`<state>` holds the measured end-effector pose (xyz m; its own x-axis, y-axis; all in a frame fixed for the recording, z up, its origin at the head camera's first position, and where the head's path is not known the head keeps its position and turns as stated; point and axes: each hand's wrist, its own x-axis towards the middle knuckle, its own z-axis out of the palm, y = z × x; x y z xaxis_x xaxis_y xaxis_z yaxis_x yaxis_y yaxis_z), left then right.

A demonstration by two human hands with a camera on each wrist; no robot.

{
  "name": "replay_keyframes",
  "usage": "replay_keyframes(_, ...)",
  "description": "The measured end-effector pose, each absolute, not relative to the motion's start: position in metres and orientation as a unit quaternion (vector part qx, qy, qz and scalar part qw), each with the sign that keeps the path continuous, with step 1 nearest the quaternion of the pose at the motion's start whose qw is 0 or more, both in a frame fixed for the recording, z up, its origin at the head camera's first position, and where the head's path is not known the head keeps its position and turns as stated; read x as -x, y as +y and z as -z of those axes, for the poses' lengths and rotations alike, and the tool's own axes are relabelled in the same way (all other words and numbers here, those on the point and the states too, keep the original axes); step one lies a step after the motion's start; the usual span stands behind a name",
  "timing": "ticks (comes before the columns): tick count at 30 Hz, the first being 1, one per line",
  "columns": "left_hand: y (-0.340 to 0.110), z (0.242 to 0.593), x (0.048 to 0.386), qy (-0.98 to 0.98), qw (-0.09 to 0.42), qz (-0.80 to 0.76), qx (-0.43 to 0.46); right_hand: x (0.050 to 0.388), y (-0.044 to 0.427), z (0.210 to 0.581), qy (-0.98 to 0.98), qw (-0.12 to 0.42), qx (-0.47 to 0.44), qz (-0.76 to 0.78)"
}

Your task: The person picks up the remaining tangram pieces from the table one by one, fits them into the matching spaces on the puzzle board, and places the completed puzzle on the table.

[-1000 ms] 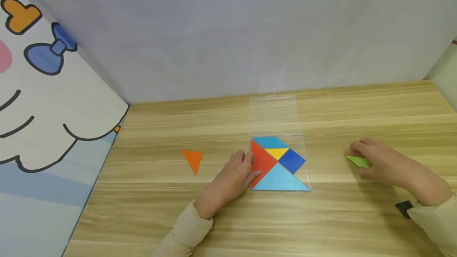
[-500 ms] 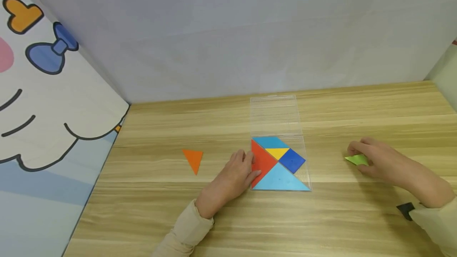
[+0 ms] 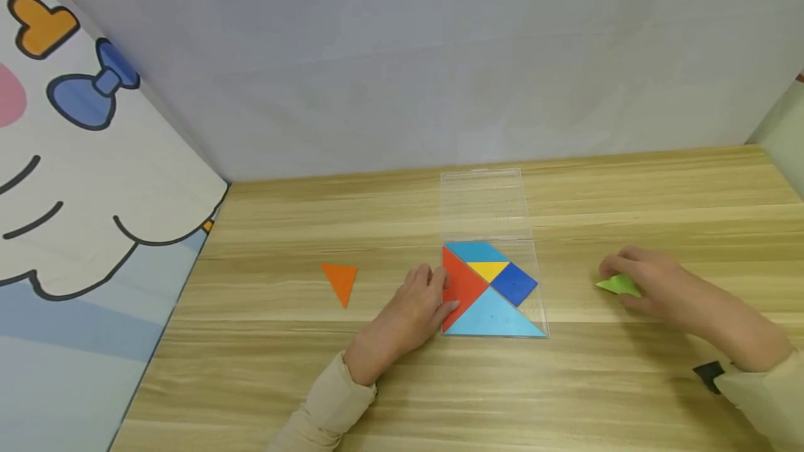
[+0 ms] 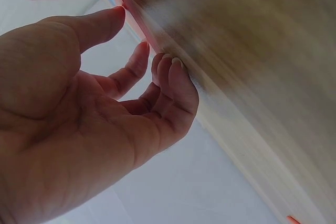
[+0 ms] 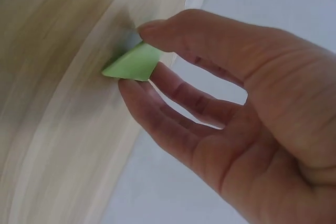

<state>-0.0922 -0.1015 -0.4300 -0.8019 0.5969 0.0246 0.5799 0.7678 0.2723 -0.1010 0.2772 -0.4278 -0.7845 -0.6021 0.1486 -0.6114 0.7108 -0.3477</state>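
In the head view, my left hand (image 3: 411, 307) rests at the left edge of a clear plastic case, its thumb and fingers touching the red triangle (image 3: 461, 288). The left wrist view shows the thumb and index fingertips on that red edge, other fingers loosely bent. My right hand (image 3: 659, 291) pinches a light green tangram piece (image 5: 135, 64) between thumb and fingers, just off the table. Inside the clear case (image 3: 539, 309) lie a light blue triangle (image 3: 493, 316), a yellow triangle (image 3: 490, 270), a dark blue square (image 3: 515, 284) and a blue piece (image 3: 475, 251).
An orange triangle (image 3: 341, 282) lies on the wooden table (image 3: 251, 368), left of my left hand. The case's clear lid (image 3: 484, 204) lies unfolded behind its tray. A small dark object (image 3: 708, 375) shows by the right sleeve. A pale backdrop (image 3: 440, 61) rises behind.
My right hand has moved slightly left with the green tangram piece, which has turned a little in the fingers. The left hand and the pieces in the case have stayed in place.
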Motion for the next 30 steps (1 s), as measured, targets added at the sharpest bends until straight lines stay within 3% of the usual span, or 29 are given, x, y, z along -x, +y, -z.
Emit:
replay_keyframes(6, -0.101, 0.430, 0.091, 0.940, 0.030, -0.137, -0.312, 0.102, 0.268, 0.430, -0.919, 0.028, -0.339, -0.199)
replay_keyframes(18, -0.101, 0.431, 0.091, 0.942, 0.036, -0.139, -0.303, 0.111, 0.253, 0.442, -0.845, 0.159, -0.454, -0.235)
replay_keyframes(30, -0.101, 0.429, 0.089, 0.942, 0.031, -0.142, -0.304, 0.111, 0.238, 0.442, -0.831, 0.148, -0.480, -0.241)
